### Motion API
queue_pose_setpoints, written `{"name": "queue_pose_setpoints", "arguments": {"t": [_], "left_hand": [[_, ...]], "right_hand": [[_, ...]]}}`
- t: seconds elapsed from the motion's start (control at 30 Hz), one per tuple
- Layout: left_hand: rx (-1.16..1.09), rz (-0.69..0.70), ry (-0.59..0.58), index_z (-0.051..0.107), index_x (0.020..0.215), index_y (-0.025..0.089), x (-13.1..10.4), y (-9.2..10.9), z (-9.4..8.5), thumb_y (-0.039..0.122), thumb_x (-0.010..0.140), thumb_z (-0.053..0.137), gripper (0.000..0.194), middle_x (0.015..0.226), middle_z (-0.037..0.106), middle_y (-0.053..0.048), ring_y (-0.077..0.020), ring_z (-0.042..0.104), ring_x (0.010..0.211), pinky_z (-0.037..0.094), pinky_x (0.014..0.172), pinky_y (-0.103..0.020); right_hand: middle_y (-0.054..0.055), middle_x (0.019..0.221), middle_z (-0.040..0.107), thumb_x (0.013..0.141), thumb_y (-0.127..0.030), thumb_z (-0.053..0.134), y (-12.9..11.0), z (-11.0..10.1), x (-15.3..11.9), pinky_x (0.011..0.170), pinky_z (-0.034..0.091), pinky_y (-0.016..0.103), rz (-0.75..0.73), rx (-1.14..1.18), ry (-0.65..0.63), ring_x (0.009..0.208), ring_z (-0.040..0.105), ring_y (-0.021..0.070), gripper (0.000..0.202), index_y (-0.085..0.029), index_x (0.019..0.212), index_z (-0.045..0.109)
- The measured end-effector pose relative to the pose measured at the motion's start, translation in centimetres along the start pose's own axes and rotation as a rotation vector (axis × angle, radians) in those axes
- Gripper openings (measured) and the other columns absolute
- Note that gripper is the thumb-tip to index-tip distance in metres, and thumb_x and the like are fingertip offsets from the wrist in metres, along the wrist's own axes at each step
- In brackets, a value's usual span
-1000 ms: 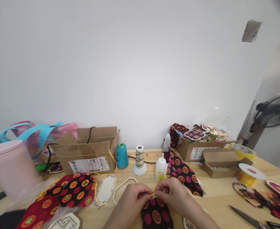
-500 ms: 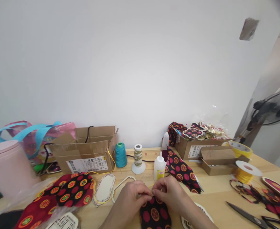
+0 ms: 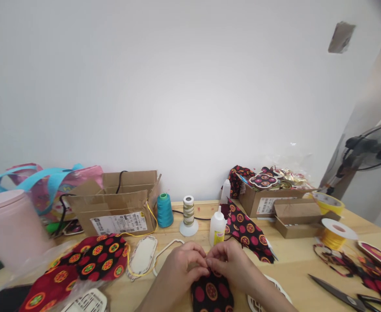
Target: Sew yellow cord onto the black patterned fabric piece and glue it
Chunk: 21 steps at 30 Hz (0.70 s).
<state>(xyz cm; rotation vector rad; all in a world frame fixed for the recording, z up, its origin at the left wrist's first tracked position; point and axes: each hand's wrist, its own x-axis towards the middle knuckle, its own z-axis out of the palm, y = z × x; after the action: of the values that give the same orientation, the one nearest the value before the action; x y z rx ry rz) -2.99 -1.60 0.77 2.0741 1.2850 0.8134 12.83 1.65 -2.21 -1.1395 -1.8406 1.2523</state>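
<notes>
A black piece (image 3: 212,294) covered in patterned fabric with red and orange circles lies at the bottom centre. My left hand (image 3: 186,268) pinches its top edge from the left, thumb and fingers pressed together. From the right, my right hand (image 3: 231,262) pinches the same edge, its fingertips touching or nearly touching those of my left hand. Whatever lies between the fingertips is too small to make out. Just behind the hands stands a white glue bottle (image 3: 217,229) with a yellow label. Beside my left hand lies a thin white frame (image 3: 159,256).
Scissors (image 3: 338,294) and a yellow ribbon spool (image 3: 335,236) lie at the right. A teal thread cone (image 3: 164,211) and a thread spool (image 3: 188,212) stand behind. Patterned fabric (image 3: 102,258), a pink bin (image 3: 14,229) and a cardboard box (image 3: 112,208) are at the left.
The view has shifted very slightly. Both hands remain at the top edge of the fabric-covered piece, with hardly any movement of the fingers.
</notes>
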Motion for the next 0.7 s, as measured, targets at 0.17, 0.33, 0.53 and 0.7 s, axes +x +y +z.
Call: {"name": "queue_pose_setpoints", "arguments": {"t": [0.17, 0.33, 0.53, 0.7], "left_hand": [[0.080, -0.059, -0.001, 0.066, 0.066, 0.020, -0.09, 0.25, 0.06, 0.024, 0.068, 0.062, 0.006, 0.069, 0.068, 0.002, -0.0126, 0.058, 0.068, 0.038, 0.064, -0.020], [0.147, -0.072, 0.009, 0.062, 0.066, 0.020, -0.27, 0.27, -0.01, 0.025, 0.067, 0.063, 0.005, 0.067, 0.066, 0.003, -0.0129, 0.057, 0.066, 0.035, 0.059, -0.020], [0.130, -0.087, 0.001, 0.057, 0.070, 0.022, -0.26, 0.35, 0.08, 0.022, 0.066, 0.061, 0.005, 0.068, 0.065, 0.005, -0.0125, 0.055, 0.065, 0.033, 0.057, -0.020], [0.163, -0.103, 0.025, 0.054, 0.070, 0.022, -0.34, 0.85, 0.18, 0.018, 0.065, 0.057, 0.008, 0.068, 0.063, 0.005, -0.0127, 0.054, 0.065, 0.032, 0.056, -0.020]], "right_hand": [[-0.003, 0.047, 0.050, 0.065, -0.015, 0.050, -0.61, -0.15, -0.19, 0.040, 0.025, 0.018, 0.018, 0.070, -0.056, 0.042, 0.037, 0.0064, 0.016, -0.011, 0.058, 0.064], [-0.004, 0.047, 0.048, 0.065, -0.020, 0.053, -0.80, -0.14, -0.33, 0.040, 0.022, 0.018, 0.028, 0.084, -0.077, 0.043, 0.034, 0.0062, 0.016, -0.011, 0.058, 0.064], [-0.003, 0.048, 0.047, 0.066, -0.023, 0.055, -0.77, 0.01, -0.44, 0.041, 0.020, 0.019, 0.027, 0.056, -0.077, 0.045, 0.032, 0.0064, 0.018, -0.010, 0.059, 0.065], [-0.001, 0.050, 0.050, 0.067, -0.026, 0.056, -0.43, 0.12, -0.32, 0.042, 0.023, 0.019, 0.037, 0.055, -0.066, 0.046, 0.035, 0.0073, 0.020, -0.009, 0.061, 0.065]]}}
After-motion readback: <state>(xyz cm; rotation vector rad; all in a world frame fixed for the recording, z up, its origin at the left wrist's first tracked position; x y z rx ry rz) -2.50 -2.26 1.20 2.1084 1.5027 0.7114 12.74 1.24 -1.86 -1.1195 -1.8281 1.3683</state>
